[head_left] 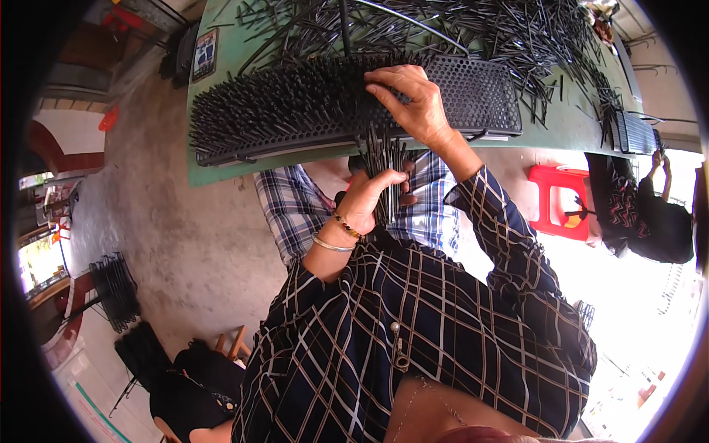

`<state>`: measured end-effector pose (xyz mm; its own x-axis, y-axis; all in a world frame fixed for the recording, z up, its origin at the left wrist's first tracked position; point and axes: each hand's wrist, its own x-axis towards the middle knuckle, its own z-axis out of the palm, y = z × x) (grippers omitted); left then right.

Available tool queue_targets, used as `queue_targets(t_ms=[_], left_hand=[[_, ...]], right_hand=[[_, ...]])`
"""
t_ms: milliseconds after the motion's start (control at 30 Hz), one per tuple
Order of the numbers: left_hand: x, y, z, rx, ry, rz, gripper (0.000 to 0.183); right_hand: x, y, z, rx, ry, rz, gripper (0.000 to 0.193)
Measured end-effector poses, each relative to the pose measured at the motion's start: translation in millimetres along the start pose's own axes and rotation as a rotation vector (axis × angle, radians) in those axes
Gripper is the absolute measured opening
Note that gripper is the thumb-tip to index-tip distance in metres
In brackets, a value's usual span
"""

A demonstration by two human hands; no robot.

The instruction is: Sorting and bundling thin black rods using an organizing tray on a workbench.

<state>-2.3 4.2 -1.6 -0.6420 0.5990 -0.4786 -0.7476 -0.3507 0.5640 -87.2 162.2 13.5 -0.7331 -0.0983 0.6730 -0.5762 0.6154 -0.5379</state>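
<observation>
My left hand (369, 193) is closed around an upright bundle of thin black sticks (382, 151), just in front of the table's near edge. A black perforated rack (473, 92) lies along that edge. Its left part bristles with upright black sticks (273, 111) standing in the holes, while bare holes show on the right part. Over the border between the two, my right hand (413, 100) reaches in, thumb and fingers drawn together at the sticks' tops. Whatever is between those fingertips blends into the dark sticks behind and cannot be made out.
Loose black sticks (517, 37) are heaped across the far side of the green table (214, 173). A small picture card (205, 54) lies at its left corner. A red stool (557, 199) and a person in dark clothes (657, 221) are at right; another person (192, 391) is lower left.
</observation>
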Motion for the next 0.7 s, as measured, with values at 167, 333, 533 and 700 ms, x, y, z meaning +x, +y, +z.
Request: queue_targets(t_ms=[167, 333, 533, 700], left_hand=[[0.3, -3.0, -3.9, -0.003, 0.009, -0.008, 0.019], [-2.5, 1.6, -0.4, -0.063, -0.025, 0.037, 0.020], [-1.6, 10.3, 3.5, -0.061, -0.077, 0.101, 0.025], [4.1, 5.7, 4.6, -0.092, -0.027, 0.078, 0.026]], right_hand=[[3.5, -2.3, -4.3, -0.074, -0.089, -0.138, 0.020], [5.6, -13.4, -25.6, 0.103, 0.016, 0.094, 0.025], [-26.1, -30.8, -44.3, 0.342, -0.482, 0.723, 0.031], [-32.5, -24.7, -48.7, 0.518, -0.404, 0.903, 0.028]])
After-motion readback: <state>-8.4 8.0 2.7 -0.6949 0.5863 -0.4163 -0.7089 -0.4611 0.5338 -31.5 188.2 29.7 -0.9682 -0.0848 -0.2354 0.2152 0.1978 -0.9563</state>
